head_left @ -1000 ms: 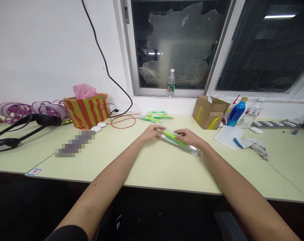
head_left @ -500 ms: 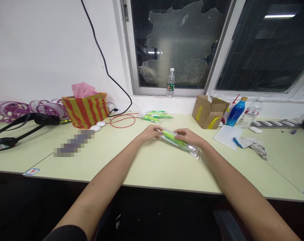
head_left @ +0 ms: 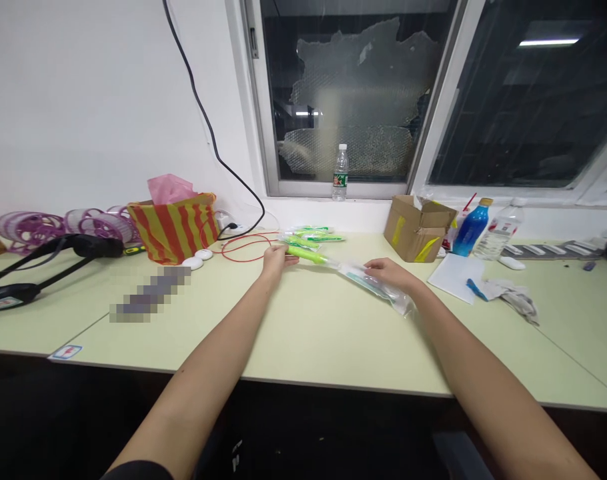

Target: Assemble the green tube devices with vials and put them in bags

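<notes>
My left hand (head_left: 277,260) grips the outer end of a bright green rod-shaped item (head_left: 307,255) above the table; its exact kind does not show. The rod's other end meets the mouth of a clear plastic bag (head_left: 371,283), where I cannot tell how much of it lies inside. My right hand (head_left: 385,271) pinches the bag at its upper edge. A whitish-green strip shows inside the bag, and its far end hangs toward the right forearm. Behind my left hand lies a pile of similar green items in clear bags (head_left: 313,235).
A striped tissue bag (head_left: 176,230), a red cable (head_left: 241,245) and white discs (head_left: 193,264) stand to the left. At the right are a cardboard box (head_left: 418,230), a blue bottle (head_left: 472,228), a white pad (head_left: 456,277) and a glove (head_left: 513,299). The table's edge (head_left: 343,387) runs in front.
My left hand has moved left with the green item, drawing it out of the clear bag. My right hand has shifted slightly right and keeps hold of the bag.
</notes>
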`<state>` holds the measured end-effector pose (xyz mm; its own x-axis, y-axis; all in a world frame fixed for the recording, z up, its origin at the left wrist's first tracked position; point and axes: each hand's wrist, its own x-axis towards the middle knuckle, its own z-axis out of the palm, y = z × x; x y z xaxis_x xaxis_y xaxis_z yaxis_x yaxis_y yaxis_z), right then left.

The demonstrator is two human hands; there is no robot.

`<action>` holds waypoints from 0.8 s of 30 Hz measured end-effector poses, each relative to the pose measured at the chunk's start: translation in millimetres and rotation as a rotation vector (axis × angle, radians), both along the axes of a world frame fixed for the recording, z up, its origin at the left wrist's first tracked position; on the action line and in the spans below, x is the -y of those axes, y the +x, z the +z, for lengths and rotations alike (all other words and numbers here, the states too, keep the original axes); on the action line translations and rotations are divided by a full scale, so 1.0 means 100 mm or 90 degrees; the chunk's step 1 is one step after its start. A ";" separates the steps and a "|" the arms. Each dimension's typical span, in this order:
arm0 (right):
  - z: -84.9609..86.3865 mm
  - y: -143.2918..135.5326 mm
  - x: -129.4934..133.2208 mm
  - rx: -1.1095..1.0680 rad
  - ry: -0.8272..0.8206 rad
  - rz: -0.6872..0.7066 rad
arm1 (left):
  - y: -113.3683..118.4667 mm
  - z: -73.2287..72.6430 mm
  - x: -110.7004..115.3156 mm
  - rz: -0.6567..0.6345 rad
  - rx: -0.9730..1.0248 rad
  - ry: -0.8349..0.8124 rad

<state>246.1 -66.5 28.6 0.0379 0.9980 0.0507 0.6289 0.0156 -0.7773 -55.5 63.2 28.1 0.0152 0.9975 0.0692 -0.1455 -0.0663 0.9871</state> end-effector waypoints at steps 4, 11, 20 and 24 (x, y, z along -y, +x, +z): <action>-0.11 0.15 -0.11 0.008 -0.010 -0.237 | -0.07 0.01 -0.02 0.052 -0.094 -0.010; -0.24 0.17 -0.17 -0.008 0.001 -0.373 | 0.05 0.01 0.20 -0.018 -0.373 -0.027; -0.18 -0.15 -0.14 -0.019 0.094 -0.291 | 0.43 -0.21 0.51 0.001 -0.816 0.276; -0.16 -0.28 -0.11 0.067 0.237 -0.266 | 0.46 -0.29 0.47 -0.059 -0.789 0.268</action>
<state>218.1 -55.3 13.0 0.4011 0.8135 0.4211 0.7144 0.0099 -0.6996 -9.6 16.4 -0.7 0.3598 0.8951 0.2633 0.8168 -0.4386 0.3749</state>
